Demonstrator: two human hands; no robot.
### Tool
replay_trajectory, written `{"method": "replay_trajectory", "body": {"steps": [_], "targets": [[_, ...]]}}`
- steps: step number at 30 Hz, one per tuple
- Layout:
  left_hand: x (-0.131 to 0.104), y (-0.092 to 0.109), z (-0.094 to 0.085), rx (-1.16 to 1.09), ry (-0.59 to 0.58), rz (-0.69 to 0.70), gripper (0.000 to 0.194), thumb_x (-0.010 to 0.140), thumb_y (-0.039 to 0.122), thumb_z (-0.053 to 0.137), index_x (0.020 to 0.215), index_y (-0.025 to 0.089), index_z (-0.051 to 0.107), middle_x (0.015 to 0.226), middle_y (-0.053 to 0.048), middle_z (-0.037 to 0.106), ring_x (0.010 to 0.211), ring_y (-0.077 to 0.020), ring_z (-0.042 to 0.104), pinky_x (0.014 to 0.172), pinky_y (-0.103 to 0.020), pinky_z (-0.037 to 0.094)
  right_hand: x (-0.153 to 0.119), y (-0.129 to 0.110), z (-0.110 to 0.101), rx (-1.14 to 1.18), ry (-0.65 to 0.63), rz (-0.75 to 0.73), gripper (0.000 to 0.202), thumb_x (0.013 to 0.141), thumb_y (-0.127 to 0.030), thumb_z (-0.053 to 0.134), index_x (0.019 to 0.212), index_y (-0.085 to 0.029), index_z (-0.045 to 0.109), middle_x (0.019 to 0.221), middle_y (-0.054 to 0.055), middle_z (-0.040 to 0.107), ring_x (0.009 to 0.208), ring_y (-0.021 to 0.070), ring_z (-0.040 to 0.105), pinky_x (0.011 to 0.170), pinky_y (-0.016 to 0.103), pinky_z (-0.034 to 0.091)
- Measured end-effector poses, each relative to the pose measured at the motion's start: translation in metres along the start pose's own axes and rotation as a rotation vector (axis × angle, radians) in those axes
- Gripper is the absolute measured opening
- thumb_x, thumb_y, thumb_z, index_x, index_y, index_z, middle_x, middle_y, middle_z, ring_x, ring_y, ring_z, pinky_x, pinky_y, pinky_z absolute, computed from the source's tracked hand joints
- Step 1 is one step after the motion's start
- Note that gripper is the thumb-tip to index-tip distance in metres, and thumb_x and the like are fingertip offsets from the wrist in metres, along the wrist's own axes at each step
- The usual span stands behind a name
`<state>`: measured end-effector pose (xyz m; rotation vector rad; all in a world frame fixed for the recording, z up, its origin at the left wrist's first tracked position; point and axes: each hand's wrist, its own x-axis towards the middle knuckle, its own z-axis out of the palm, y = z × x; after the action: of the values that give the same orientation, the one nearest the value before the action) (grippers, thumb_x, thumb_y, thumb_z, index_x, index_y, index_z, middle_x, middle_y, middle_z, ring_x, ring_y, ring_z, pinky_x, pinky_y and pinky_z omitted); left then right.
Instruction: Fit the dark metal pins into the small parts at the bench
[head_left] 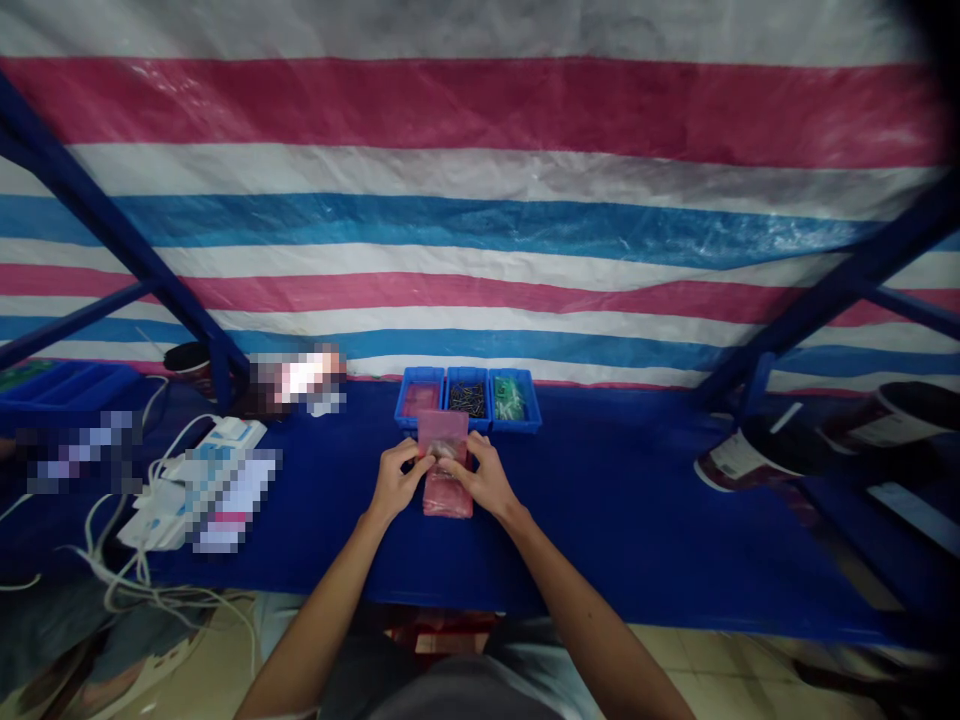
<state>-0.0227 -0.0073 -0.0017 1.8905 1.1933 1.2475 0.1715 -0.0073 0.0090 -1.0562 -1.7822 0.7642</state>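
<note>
As I watch from afar, my left hand and right hand pinch a pink plastic bag between their fingers, over the blue worktop and just short of three blue bins

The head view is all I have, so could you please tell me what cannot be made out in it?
In the head view:
What the pink bag holds: partly covered by the left hand and right hand.
The bright item at the back left: blurred by pixel blocks.
The outer end of the blue tray at far left: cut off by the left edge.
Single green pieces in the rightmost bin: too small to tell apart.
</note>
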Motion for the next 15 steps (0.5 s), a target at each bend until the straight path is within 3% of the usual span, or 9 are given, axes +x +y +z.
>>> {"method": "replay_trajectory", "body": {"steps": [4, 11, 15], "targets": [[-0.0007, 0.0003, 0.0002, -0.031, -0.018, 0.021, 0.036, 0.091, 0.038, 0.061, 0.063, 0.015, 0.061, 0.069, -0.003, 0.058, 0.068, -0.0158, 0.051, 0.065, -0.027, 0.039, -0.0004, 0.0038, 0.0009, 0.015, -0.002, 0.019, 0.028, 0.094, -0.042, 0.060, 0.080, -0.021, 0.073, 0.087, 0.003, 0.071, 0.084, 0.0210, 0.059, 0.085, 0.035, 0.037], [-0.0020, -0.0007, 0.0014, -0.037, 0.023, 0.009, 0.025, 0.089, 0.036, 0.065, 0.078, 0.014, 0.069, 0.073, -0.002, 0.064, 0.066, -0.0142, 0.051, 0.062, -0.025, 0.038, -0.0017, -0.0006, 0.0018, -0.052, -0.095, -0.041, 0.029, 0.096, -0.044, 0.058, 0.084, -0.024, 0.074, 0.077, 0.002, 0.070, 0.079, 0.0199, 0.057, 0.081, 0.035, 0.035], [-0.0047, -0.0011, 0.0021, -0.053, 0.065, -0.039, 0.029, 0.087, 0.038, 0.066, 0.074, 0.012, 0.070, 0.070, -0.002, 0.065, 0.064, -0.0145, 0.053, 0.063, -0.025, 0.040, -0.0009, -0.0033, 0.0034, -0.123, -0.052, -0.040, 0.033, 0.093, -0.048, 0.061, 0.076, -0.022, 0.072, 0.067, 0.001, 0.064, 0.071, 0.0179, 0.052, 0.076, 0.034, 0.033]]}}
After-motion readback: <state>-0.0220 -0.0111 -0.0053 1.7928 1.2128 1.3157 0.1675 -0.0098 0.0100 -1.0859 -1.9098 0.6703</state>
